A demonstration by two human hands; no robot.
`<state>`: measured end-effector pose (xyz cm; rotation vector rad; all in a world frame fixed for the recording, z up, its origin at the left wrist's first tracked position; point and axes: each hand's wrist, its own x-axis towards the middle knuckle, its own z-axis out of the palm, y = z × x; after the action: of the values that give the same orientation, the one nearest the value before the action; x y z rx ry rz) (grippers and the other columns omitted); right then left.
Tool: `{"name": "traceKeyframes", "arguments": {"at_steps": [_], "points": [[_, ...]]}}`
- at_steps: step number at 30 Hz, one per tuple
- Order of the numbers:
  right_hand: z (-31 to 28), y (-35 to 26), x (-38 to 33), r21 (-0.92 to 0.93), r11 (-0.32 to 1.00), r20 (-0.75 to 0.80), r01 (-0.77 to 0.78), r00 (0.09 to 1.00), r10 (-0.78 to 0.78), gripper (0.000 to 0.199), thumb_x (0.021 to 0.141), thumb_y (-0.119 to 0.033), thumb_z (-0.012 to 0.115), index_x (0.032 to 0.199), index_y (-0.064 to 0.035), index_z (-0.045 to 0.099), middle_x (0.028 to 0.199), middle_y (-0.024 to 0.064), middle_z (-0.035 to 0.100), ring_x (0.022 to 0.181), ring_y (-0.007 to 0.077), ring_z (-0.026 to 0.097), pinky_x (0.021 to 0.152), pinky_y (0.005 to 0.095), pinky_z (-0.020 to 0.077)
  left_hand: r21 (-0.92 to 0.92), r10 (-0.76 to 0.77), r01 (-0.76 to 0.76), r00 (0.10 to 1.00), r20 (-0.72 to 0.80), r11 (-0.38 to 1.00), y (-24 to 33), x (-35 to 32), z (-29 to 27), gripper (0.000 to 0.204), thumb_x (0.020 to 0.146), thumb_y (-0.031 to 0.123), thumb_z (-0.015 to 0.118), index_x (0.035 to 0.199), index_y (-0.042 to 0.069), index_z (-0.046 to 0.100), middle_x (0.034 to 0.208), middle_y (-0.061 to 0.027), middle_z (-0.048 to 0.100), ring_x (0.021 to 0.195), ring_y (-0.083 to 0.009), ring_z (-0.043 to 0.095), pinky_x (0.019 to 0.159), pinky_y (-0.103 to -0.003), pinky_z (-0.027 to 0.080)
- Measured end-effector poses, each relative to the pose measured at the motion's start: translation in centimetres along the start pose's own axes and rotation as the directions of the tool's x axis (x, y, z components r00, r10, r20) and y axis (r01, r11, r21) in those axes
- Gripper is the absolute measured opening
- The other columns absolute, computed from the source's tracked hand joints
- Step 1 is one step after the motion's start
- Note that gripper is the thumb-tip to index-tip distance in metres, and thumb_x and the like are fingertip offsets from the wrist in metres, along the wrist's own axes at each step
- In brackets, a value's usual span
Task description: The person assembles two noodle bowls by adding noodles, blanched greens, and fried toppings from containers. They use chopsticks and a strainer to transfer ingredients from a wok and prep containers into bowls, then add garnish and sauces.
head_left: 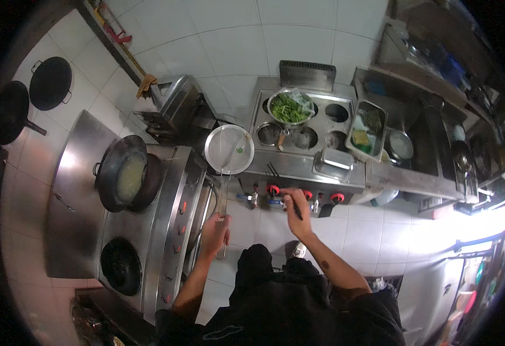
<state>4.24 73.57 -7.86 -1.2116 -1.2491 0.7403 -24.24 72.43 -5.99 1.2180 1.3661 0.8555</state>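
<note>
My left hand [215,235] is closed around the long thin handle of a round skimmer [227,141]. The skimmer's wide pale head is held out between the wok range and the multi-hole cooker, with a small green scrap on it. In my right hand [297,214] is a pair of dark chopsticks [273,169], their tips apart and pointing toward the cooker [270,157]. This hand is just in front of the cooker's red knobs. Beyond it, a bowl of green leafy vegetables [290,108] rests on the cooker top.
On the range at left, a wok [111,181] holds pale cloudy liquid; another dark wok [121,266] sits nearer. A lidded metal container [334,163] stands at the cooker's front. Right of the cooker is a tray [382,131] with a yellow-green sponge. Two pans hang on the left wall.
</note>
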Motion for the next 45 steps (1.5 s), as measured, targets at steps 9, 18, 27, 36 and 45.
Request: {"name": "traceKeyframes", "arguments": {"at_steps": [9,18,27,36,45], "points": [[9.9,5.9,12.5,-0.341,0.940,-0.020,-0.018,1.000,0.012,0.017,0.105,-0.016,0.053,0.117,-0.0043,0.058,0.110,0.0197,0.058,0.097,0.0428,0.061,0.081,0.0481,0.0502,-0.012,0.169,-0.169,0.981,0.091,0.986,1.3,21.2,-0.2,0.036,0.101,0.034,0.069,0.100,-0.002,0.063,0.058,-0.0020,0.057,0.046,-0.0090,0.055,0.040,-0.028,0.040],[13.8,13.3,19.8,-0.630,0.742,-0.115,-0.228,0.973,0.201,0.026,0.102,-0.024,0.059,0.125,-0.0112,0.057,0.119,0.0184,0.060,0.107,0.0432,0.061,0.087,0.0529,0.0511,0.029,0.203,-0.213,0.958,0.203,0.977,-1.1,39.6,4.2,0.029,0.100,0.027,0.068,0.093,-0.001,0.062,0.061,-0.0047,0.061,0.049,-0.0115,0.061,0.040,-0.029,0.044],[10.4,6.2,15.2,-0.488,0.747,-0.161,-0.452,0.887,0.432,0.063,0.089,-0.014,0.069,0.146,-0.0072,0.044,0.125,0.0205,0.059,0.105,0.0388,0.066,0.090,0.0476,0.0561,0.317,0.296,-0.350,0.932,0.208,0.881,-4.3,43.8,6.2,0.034,0.093,0.035,0.075,0.099,0.003,0.065,0.066,-0.0093,0.068,0.058,-0.0266,0.068,0.056,-0.041,0.052],[7.6,4.2,-6.7,-0.167,0.605,-0.562,-0.779,0.579,0.591,0.049,0.093,-0.009,0.065,0.140,-0.0060,0.048,0.102,0.0150,0.071,0.079,0.0262,0.072,0.070,0.0378,0.0572,0.596,0.441,-0.511,0.854,0.275,0.620,-2.0,39.7,3.7,0.038,0.090,0.027,0.075,0.117,0.004,0.060,0.108,-0.0151,0.064,0.095,-0.0345,0.063,0.080,-0.046,0.051],[10.4,2.4,-21.0,0.112,0.611,-0.731,-0.784,0.352,0.585,0.023,0.098,-0.014,0.063,0.119,-0.0031,0.065,0.093,0.0146,0.073,0.083,0.0253,0.072,0.076,0.0374,0.0565,0.194,0.554,-0.624,0.770,0.315,0.757,-0.2,28.7,5.2,0.031,0.102,0.018,0.065,0.127,0.003,0.058,0.103,-0.0082,0.063,0.085,-0.0160,0.060,0.063,-0.028,0.049]]}}
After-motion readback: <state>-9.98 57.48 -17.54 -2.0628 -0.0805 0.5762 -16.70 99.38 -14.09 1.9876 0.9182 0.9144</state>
